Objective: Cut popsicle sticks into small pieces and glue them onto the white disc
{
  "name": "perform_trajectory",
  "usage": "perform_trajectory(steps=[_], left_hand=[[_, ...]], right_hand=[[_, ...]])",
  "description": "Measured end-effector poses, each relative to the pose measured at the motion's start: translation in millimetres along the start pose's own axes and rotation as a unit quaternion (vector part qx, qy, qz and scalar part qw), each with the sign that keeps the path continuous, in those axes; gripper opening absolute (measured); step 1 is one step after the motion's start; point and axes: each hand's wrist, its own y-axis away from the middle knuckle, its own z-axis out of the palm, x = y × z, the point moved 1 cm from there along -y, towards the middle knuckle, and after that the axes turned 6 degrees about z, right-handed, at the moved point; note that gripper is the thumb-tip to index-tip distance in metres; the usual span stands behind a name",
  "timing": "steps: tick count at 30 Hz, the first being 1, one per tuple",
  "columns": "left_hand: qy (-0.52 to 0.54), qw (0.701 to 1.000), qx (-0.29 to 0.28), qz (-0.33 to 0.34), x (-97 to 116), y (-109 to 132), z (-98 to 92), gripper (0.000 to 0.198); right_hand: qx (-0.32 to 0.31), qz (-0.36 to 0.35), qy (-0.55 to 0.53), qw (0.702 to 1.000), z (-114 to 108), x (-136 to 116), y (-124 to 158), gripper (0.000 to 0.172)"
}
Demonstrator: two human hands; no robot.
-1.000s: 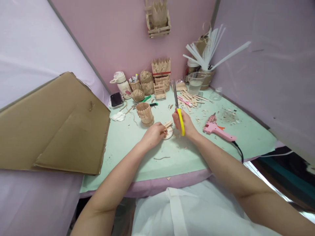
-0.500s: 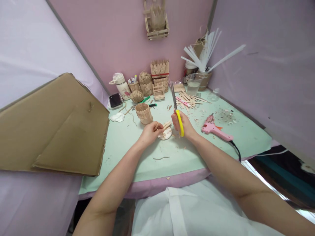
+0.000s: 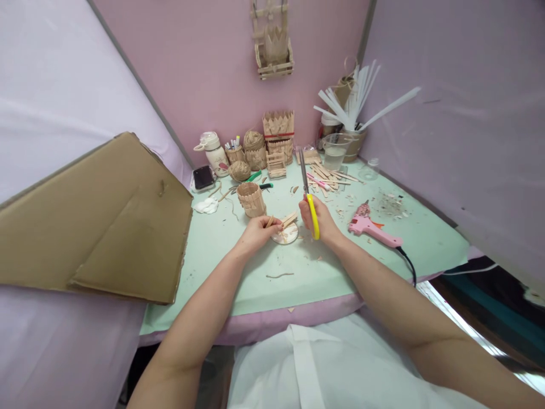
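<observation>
My left hand (image 3: 259, 232) is closed on a small wooden stick (image 3: 269, 221), over the left edge of a round white disc (image 3: 287, 234). More wooden sticks (image 3: 290, 218) lie across the back of that disc. My right hand (image 3: 322, 220) grips yellow-handled scissors (image 3: 314, 217), whose blades point up and away from me. Just behind my left hand stands a round cup made of wooden pieces (image 3: 251, 200). A short piece of twine (image 3: 280, 275) lies on the green cloth in front of the disc.
A pink glue gun (image 3: 374, 230) with a black cord lies right. Loose sticks (image 3: 326, 175), a plastic cup of water (image 3: 334, 152), twine balls (image 3: 239, 170), a bottle (image 3: 214, 154) and a phone (image 3: 203, 178) are behind. Cardboard (image 3: 106, 227) stands left.
The camera view has shifted slightly, so the background sits lower. My left fingers have moved a little over the disc, and the stick in them shows more clearly. The scissors stay in my right hand.
</observation>
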Motion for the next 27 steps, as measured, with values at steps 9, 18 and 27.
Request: perform_trajectory(steps=[9, 18, 27], left_hand=[[0.036, 0.999, 0.012, -0.019, -8.5, -1.1, 0.6, 0.025], [0.085, 0.996, 0.027, 0.004, -7.5, 0.3, -0.7, 0.037], [0.009, 0.99, 0.087, 0.11, -0.4, 1.4, 2.0, 0.028]], right_hand=[[0.007, -0.01, -0.009, 1.0, 0.2, -0.2, 0.1, 0.042], [0.013, -0.008, 0.012, 1.0, 1.0, -1.3, 1.0, 0.042], [0.018, 0.004, 0.043, 0.999, 2.4, -8.5, 1.6, 0.035]])
